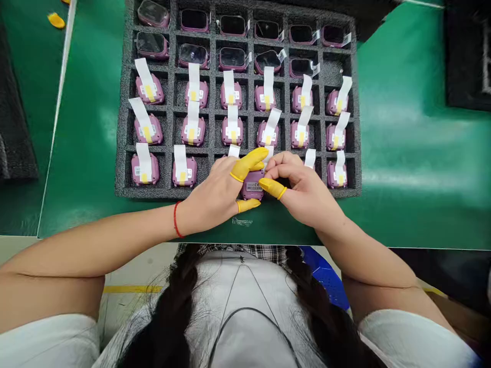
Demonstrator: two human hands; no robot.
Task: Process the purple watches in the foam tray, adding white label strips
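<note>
A purple smartwatch body (253, 190), back side up with a barcode label, is held between the thumb and fingers of my left hand (215, 191). Yellow finger cots cover that hand's thumb and two of its fingers. My right hand (303, 189) has its fingers curled, and its yellow-covered thumb lies against the watch's right edge. What its curled fingertips touch is partly hidden. Both hands are over the near edge of a dark foam tray (238, 6). Below the watch, a small clear piece of film (242, 222) lies on the table.
In the tray's near rows, several purple watch bodies (144, 168) lie back up with white strips and yellow tape; others (194, 20) in the far rows show dark screens. The green table (414, 168) carries dark foam pieces at left (15, 117) and right (464, 56), plus a yellow finger cot (56, 20).
</note>
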